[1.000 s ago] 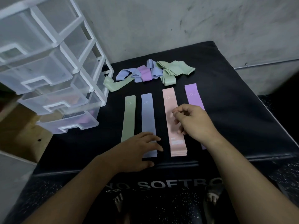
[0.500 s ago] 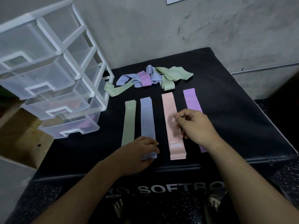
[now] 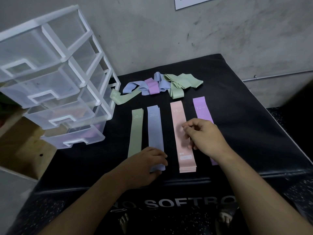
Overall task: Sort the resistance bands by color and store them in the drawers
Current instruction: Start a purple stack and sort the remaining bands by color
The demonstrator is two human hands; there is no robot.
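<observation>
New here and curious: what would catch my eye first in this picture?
Four flat pastel stacks lie side by side on the mat: green stack, blue stack, pink stack, purple stack. A tangled pile sits behind them, clear drawers at left. The left hand grips the blue stack; the right hand is over the pink.

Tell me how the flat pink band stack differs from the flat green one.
The pink stack is marked 15, the green stack 30. The pink stack looks longer than the green stack. The pink stack lies third from the left, the green stack first. Both lie flat on the black mat.
</observation>
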